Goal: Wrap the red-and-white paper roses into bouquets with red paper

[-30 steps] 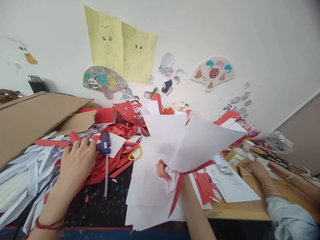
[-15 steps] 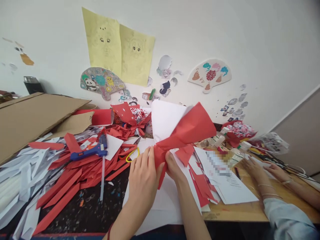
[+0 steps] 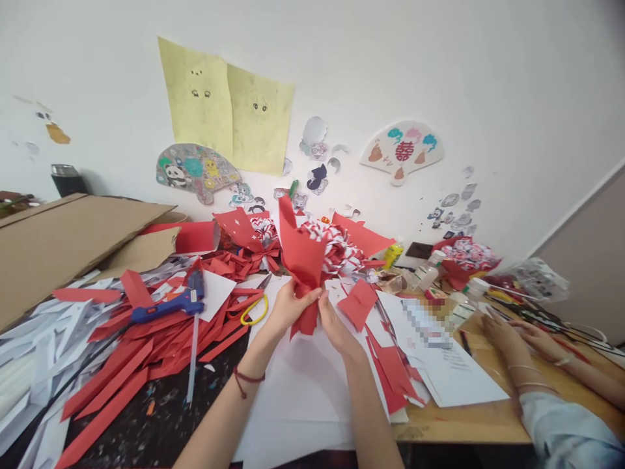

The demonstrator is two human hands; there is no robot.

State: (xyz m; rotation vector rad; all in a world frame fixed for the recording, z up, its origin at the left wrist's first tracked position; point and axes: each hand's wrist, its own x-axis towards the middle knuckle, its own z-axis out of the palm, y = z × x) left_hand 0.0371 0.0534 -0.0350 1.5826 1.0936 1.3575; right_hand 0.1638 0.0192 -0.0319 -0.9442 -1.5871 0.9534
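A paper bouquet (image 3: 312, 254), red wrap around red-and-white paper flowers, stands upright over the middle of the table. My left hand (image 3: 288, 305) is closed on the pinched neck of the wrap from the left. My right hand (image 3: 333, 324) grips the same neck from the right, fingers pressed on the red paper tails. Under both hands lie white paper sheets (image 3: 297, 397). A blue glue gun (image 3: 168, 307) lies to the left on red strips, away from my hands.
Red paper strips (image 3: 127, 365) and white strips (image 3: 34, 352) cover the left of the table, cardboard (image 3: 63, 234) behind them. Yellow-handled scissors (image 3: 254, 311) lie near my left hand. Another person's hands (image 3: 512, 332) rest at the right by printed sheets (image 3: 449, 365). Another bouquet (image 3: 463, 257) lies far right.
My left hand left the glue gun and joined the right at the bouquet's neck. The bouquet turned from its white back to red wrap with flowers showing, now upright.
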